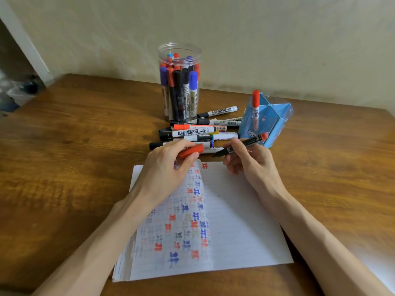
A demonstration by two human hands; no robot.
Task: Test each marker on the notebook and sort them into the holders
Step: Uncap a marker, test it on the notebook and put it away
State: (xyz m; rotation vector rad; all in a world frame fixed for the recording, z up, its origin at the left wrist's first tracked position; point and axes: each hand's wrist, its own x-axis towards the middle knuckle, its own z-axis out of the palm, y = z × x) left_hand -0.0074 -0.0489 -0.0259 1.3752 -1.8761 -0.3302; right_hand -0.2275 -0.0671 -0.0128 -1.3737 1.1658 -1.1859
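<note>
My L hand pinches a red cap btwn thumb & curled fingers, just above the far edge of the notebook. My R hand has its fingers curled round an uncapped marker, dark barrel w/ a red end. Its tip points left toward the cap, the two a little apart.

The notebook lies open at the near-middle of the table. Its left page curls up & is covered w/ small red, blue & black test marks. The right page is lined, w/ one red mark near its far-left corner.

Just beyond my hands, a pile of loose markers lies on the table, mostly white barrels w/ black caps.

Behind the pile, toward the table's far edge, a clear jar stands upright, packed w/ upright markers, caps red, blue, purple & black.

Right of the pile, a blue holder w/ see-through walls holds one red-capped marker, cap up, at its left side.
</note>
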